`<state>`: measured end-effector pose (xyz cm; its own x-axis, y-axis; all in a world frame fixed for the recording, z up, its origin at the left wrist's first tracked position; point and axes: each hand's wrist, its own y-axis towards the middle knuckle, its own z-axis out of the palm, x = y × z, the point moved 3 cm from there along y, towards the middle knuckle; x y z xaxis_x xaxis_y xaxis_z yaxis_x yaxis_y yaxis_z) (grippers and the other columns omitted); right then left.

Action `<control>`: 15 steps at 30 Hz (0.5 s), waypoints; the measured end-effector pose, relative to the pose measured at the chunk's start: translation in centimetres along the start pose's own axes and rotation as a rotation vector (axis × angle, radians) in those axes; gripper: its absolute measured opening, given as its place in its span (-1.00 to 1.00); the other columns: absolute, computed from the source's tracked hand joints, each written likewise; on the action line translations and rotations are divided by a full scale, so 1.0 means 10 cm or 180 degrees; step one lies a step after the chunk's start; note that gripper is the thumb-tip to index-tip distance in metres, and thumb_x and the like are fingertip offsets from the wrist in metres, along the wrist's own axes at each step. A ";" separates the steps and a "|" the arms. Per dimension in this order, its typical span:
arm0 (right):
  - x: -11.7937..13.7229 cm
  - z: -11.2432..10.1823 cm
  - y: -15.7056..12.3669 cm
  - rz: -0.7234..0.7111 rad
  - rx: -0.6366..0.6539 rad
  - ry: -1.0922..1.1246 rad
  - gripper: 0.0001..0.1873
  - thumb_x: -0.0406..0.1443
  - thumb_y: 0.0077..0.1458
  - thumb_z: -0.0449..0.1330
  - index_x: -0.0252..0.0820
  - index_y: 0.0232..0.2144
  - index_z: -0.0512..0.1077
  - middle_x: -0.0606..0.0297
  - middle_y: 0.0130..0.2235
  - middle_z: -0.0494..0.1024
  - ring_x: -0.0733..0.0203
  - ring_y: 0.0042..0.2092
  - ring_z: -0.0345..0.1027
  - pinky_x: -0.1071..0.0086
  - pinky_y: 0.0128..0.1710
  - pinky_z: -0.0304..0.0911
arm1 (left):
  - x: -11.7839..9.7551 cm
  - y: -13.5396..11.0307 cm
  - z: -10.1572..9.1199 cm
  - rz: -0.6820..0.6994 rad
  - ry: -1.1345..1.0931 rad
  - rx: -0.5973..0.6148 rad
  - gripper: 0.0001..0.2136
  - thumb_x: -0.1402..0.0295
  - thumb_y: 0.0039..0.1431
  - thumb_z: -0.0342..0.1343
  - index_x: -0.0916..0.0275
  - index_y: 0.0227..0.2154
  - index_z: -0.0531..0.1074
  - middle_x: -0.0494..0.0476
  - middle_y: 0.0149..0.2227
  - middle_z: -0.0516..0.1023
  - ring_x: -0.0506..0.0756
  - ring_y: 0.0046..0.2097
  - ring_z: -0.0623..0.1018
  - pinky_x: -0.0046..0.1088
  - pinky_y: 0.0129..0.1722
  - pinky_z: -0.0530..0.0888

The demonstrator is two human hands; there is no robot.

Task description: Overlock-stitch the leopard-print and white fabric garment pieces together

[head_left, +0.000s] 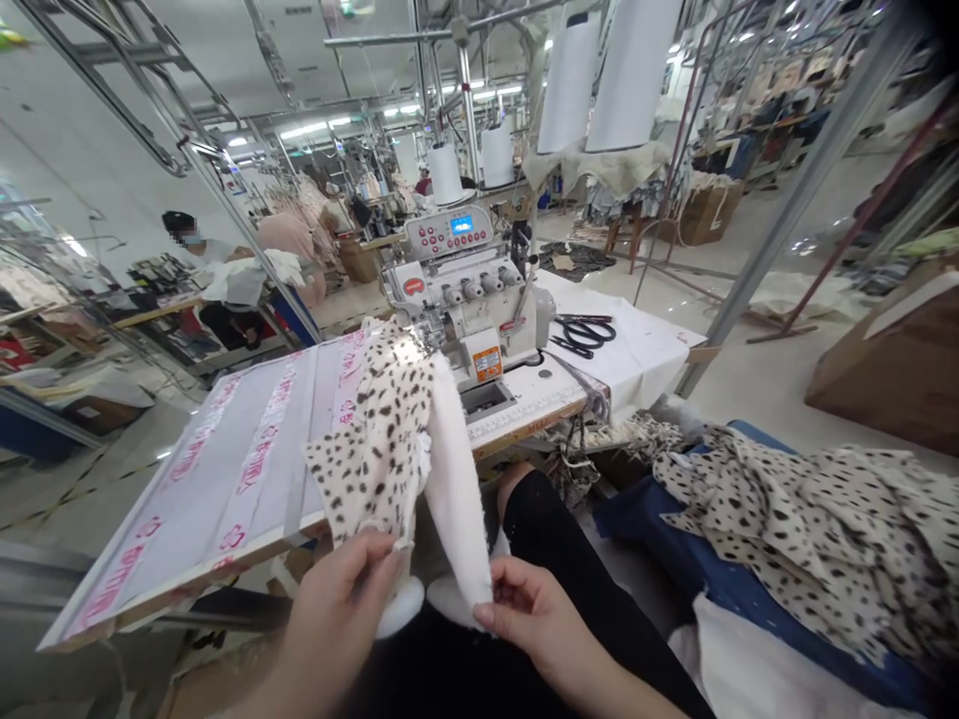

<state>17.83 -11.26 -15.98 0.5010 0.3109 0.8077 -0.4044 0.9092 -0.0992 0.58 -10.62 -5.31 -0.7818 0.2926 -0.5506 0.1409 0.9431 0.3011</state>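
I had the spotted fleece (pixel 382 429) stretched down toward me from the overlock sewing machine (pixel 479 310), its upper end lying in the bright light at the needle area and its lower end above my lap. My left hand (pixel 343 587) pinched the lower edge of the spotted part between thumb and bent fingers. My right hand (pixel 535 611) pinched the lower tip of the white fuzzy part (pixel 457 479) the same way, fingers curled; I could not tell whether that white was a separate panel or the fleece's reverse. Between the two hands the edges hung apart, with a gap opening above my black-clothed leg (pixel 558 549).

To the left of the fleece spread the tabletop (pixel 262 439), covered in clear film with pink printing. On the machine, the control panel (pixel 450 232) showed a lit blue screen, and large white thread cones (pixel 569 85) stood above and behind it. Black scissors (pixel 591 319) lay on a white cloth (pixel 651 350) just right of the machine. Low on my right, a heap of spotted fleece pieces (pixel 809 529) rested on blue fabric (pixel 636 529). Farther off on the left, a masked co-worker (pixel 214 255) sat at another station.
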 end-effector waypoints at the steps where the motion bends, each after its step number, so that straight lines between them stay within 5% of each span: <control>1: -0.01 0.00 0.01 -0.0002 0.0034 0.0012 -0.74 -0.25 -0.25 0.38 -0.23 -0.43 0.47 0.40 -0.48 0.41 0.38 -0.43 0.20 0.52 -0.39 0.08 | 0.00 0.00 0.00 0.0010 0.0025 -0.0001 -0.78 0.26 0.12 -0.06 0.24 -0.51 0.39 0.01 -0.55 0.44 -0.01 -0.50 0.43 -0.59 -0.52 0.35; 8: 0.01 0.00 0.03 0.0100 0.0182 0.0255 -0.72 -0.31 -0.23 0.37 -0.21 -0.36 0.48 0.37 -0.43 0.46 0.38 -0.40 0.24 0.53 -0.38 0.11 | -0.10 0.02 -0.03 -0.0030 0.0066 0.0086 -0.79 0.27 0.11 -0.06 0.22 -0.52 0.39 0.01 -0.54 0.44 0.01 -0.49 0.45 -0.56 -0.50 0.37; 15: 0.25 -0.34 -0.01 0.0306 0.0015 0.1045 -0.69 -0.34 -0.19 0.30 -0.25 -0.28 0.49 0.23 -0.36 0.52 0.25 -0.35 0.33 0.43 -0.33 0.19 | 0.13 0.06 -0.43 -0.0597 -0.0518 -0.0230 -0.84 0.22 0.02 0.07 0.21 -0.44 0.38 -0.01 -0.52 0.41 -0.04 -0.51 0.38 -0.63 -0.56 0.32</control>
<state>21.69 -9.61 -15.95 0.6797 0.4685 0.5644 -0.4649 0.8703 -0.1625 -2.97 -10.38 -2.46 -0.6813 0.1406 -0.7183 -0.0458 0.9713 0.2335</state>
